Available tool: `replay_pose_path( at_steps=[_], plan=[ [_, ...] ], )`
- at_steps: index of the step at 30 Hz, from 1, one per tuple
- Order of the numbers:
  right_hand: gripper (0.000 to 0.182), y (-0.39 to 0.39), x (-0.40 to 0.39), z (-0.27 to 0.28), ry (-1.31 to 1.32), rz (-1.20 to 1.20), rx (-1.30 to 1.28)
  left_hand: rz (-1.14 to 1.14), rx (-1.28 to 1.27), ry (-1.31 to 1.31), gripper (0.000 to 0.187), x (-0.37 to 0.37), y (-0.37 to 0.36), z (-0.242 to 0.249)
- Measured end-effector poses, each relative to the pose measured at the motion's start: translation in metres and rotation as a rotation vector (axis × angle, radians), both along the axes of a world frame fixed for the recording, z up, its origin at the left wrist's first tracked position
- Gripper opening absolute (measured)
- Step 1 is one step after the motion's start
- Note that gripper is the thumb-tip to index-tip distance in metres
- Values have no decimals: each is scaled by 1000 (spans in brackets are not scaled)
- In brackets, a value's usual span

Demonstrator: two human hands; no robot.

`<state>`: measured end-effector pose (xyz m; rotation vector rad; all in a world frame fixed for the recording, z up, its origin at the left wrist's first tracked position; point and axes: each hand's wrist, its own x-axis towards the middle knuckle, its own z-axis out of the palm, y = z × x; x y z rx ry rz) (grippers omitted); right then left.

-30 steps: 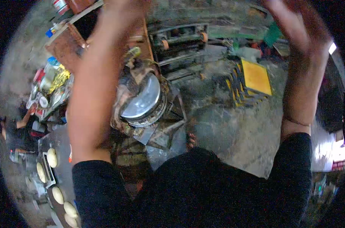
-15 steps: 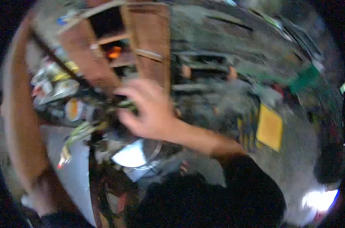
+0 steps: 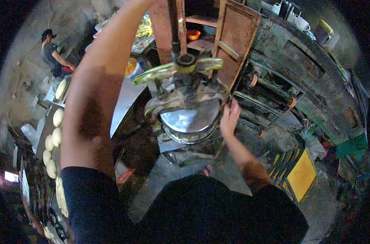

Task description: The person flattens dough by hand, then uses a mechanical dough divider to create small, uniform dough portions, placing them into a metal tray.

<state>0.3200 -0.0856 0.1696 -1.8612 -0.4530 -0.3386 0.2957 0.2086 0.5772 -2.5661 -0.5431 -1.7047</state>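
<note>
Head view: right hand (image 3: 229, 118) rested open-fingered against the rim of the round press (image 3: 190, 121), under the green handle (image 3: 175, 69). Left hand raised out of frame, grip impossible to tell. Best kept fingers clear of the plates, steadying only the edge.

No legible text, labels, brands, numbers or signs anywhere in view

Dim workshop, grimy concrete floor (image 3: 270, 142)
</note>
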Motion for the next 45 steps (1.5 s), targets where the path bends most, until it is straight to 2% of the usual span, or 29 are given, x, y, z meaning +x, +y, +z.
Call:
replay_pose_path(
  at_steps=[2, 3, 4, 5, 6, 7, 8, 9, 12, 13, 15, 17, 18, 20, 21, 22, 23, 26, 27, 28, 31, 33, 35, 36, 38, 41, 43, 44, 45],
  plan=[
    [64, -28, -50, -92, 425, -49, -325, -15, 87, -34, 86, -43, -15, -24],
    [80, -43, -65, -135, 1051, 45, -154, -120, 44, -77, 76, -68, -29, -35],
    [97, -50, -93, -132, 1676, 142, 45, -223, -2, -113, 67, -92, -44, -44],
    [105, -53, -111, -128, 1868, 249, 223, -207, -22, -101, 67, -112, -54, -57],
    [108, -38, -123, -157, 1923, 235, 639, -322, -188, -167, 56, -131, -66, -70],
    [108, -25, -123, -178, 1659, 644, 769, -434, -355, -238, 46, -147, -71, -83],
    [91, -14, -132, -169, 1667, 578, 900, -419, -364, -265, 34, -159, -76, -105],
    [85, -3, -135, -149, 1686, 287, 843, -399, -408, -243, 34, -172, -78, -129],
    [74, 2, -122, -196, 1519, 276, 703, -311, -800, -160, 40, -221, -87, -208],
    [71, 1, -124, -193, 1527, 81, 637, -279, -837, -110, 35, -233, -83, -243],
    [68, -17, -137, -166, 1301, -198, 311, -248, -1048, -86, 37, -256, -90, -312],
    [76, -49, -141, -151, 1136, -268, 22, -111, -1351, -107, 40, -282, -117, -377],
    [77, -64, -113, -229, 1007, -296, -194, -1, -1487, -107, 39, -290, -125, -420],
    [69, -102, -106, -221, 898, -230, -309, 237, -1282, 325, 65, -310, -127, -536],
    [66, -120, -102, -217, 868, -165, -325, 235, -1466, 298, 79, -314, -152, -572],
    [66, -139, -98, -219, 864, -137, -348, 184, -1699, 300, 79, -316, -171, -609],
    [62, -157, -95, -222, 818, -99, -395, 88, -2117, 23, 75, -308, -210, -592],
    [57, -180, -80, -200, 774, 82, -484, 306, -2119, -61, 65, -310, -267, -590],
    [55, -188, -81, -191, 780, 198, -505, 335, -1900, -84, 59, -320, -287, -598],
    [52, -190, -81, -207, 746, 119, -542, 365, -1667, -110, 52, -328, -303, -601],
    [50, -193, -88, -196, 776, 372, -628, 525, -1668, -152, 43, -361, -346, -567],
    [52, -193, -122, -157, 794, 507, -537, 686, -1505, -148, 39, -390, -384, -523],
    [59, -191, -143, -143, 934, 719, -297, 754, -1486, -369, 40, -416, -412, -524],
    [56, -189, -162, -126, 870, 775, -351, 803, -1452, -430, 40, -439, -428, -515],
    [52, -206, -245, -81, 764, 881, -413, 873, -1389, -546, 41, -522, -488, -478],
    [49, -189, -278, -102, 738, 1068, -467, 898, -1293, -849, 41, -556, -546, -466],
    [46, -210, -363, -67, 594, 1244, -485, 1006, -1187, -974, 36, -624, -613, -435],
    [43, -227, -406, -32, 673, 1341, -498, 1062, -1140, -1002, 35, -655, -645, -423],
    [41, -227, -432, -47, 680, 1472, -481, 1117, -1093, -1029, 34, -679, -678, -416]
  ],
)
